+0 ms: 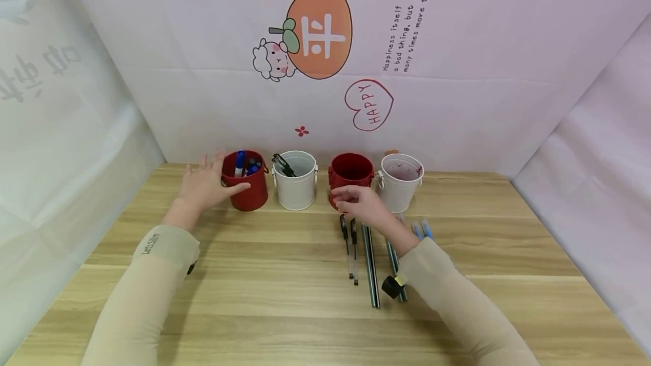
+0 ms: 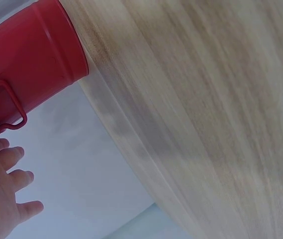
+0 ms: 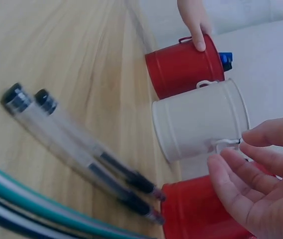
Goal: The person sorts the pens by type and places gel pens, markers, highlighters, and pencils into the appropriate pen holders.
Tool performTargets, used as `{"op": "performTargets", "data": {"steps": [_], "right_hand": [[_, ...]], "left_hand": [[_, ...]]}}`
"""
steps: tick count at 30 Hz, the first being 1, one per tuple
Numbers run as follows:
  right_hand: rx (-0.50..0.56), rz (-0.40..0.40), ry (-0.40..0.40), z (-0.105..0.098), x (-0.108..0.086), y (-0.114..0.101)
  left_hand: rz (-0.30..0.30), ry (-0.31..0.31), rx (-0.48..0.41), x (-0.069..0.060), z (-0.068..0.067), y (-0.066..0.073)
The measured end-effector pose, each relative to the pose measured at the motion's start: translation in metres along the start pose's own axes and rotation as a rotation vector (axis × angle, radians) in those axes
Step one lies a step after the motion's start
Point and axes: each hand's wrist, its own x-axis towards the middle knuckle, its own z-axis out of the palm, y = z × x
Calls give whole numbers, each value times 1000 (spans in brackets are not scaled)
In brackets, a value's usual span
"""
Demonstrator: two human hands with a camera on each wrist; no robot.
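Touching red bucket, left hand spread; right hand relaxed; head view alone shows rightmost bucket.

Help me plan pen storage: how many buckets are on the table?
4, in a row from left: first red bucket by the left hand, first white bucket, second red bucket partly behind the right hand, second white bucket.

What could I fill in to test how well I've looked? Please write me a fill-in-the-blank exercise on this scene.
1. The left hand touches a ____-coloured bucket.
2. The second bucket from the left is coloured ____.
3. The clear-and-black pens lying on the table number ____.
4. The heart on the backdrop says ____.

Missing words: red; white; two; HAPPY.
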Motion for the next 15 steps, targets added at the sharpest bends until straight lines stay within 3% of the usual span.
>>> {"op": "performTargets", "data": {"steps": [6,15], "right_hand": [[15,54,-45,-2,-4,8],[-16,86,-48,-4,-4,18]], "left_hand": [[1,1,0,0,1,0],[1,-1,-4,1,1,-1]]}}
